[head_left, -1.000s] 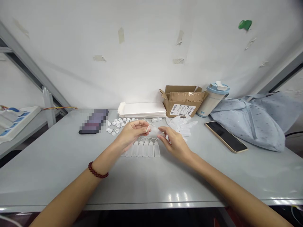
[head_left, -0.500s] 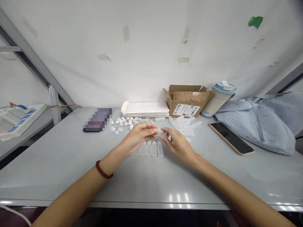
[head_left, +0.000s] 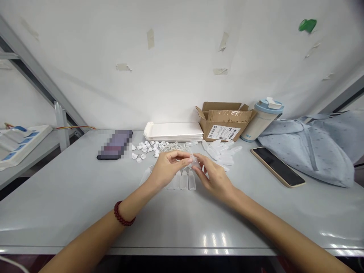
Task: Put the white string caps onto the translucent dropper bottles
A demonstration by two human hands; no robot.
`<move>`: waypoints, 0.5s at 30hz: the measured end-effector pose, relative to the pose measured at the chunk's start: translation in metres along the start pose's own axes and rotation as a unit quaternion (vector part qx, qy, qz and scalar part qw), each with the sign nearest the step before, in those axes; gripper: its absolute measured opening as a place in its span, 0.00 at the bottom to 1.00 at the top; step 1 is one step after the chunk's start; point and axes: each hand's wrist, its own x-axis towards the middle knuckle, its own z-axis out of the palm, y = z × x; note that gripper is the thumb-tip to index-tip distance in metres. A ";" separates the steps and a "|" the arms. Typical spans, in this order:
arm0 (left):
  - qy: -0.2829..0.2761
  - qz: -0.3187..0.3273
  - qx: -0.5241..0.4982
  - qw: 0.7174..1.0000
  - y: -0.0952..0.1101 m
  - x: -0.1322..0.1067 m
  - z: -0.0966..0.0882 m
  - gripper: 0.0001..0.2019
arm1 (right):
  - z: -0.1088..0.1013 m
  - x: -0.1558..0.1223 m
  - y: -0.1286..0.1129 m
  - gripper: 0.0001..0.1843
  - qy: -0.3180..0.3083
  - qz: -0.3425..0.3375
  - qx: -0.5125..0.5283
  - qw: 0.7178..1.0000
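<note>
My left hand [head_left: 167, 168] and my right hand [head_left: 214, 176] meet over the middle of the grey table [head_left: 71, 197]. Both pinch one small clear plastic bottle [head_left: 193, 160] between their fingertips. Just under the hands lies a row of several small clear bottles [head_left: 184, 181] side by side. A scatter of small white caps [head_left: 148, 148] lies behind my left hand. A heap of loose clear bottles [head_left: 223, 151] lies behind my right hand. A red bead bracelet circles my left wrist.
At the back stand a stack of white trays [head_left: 173, 131], an open cardboard box [head_left: 224, 120] and a lidded cup [head_left: 263, 118]. A phone [head_left: 277, 166] and a blue cloth bag [head_left: 313, 146] lie at right, a dark blurred object [head_left: 115, 145] at left.
The two hands have drawn closer together around the small bottle and dropped slightly toward the row of bottles. The view shifted a little.
</note>
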 end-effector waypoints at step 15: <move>-0.020 0.365 0.364 0.857 -0.011 -0.002 -0.001 0.12 | -0.011 0.015 -0.001 0.18 -0.096 0.304 0.446 0.836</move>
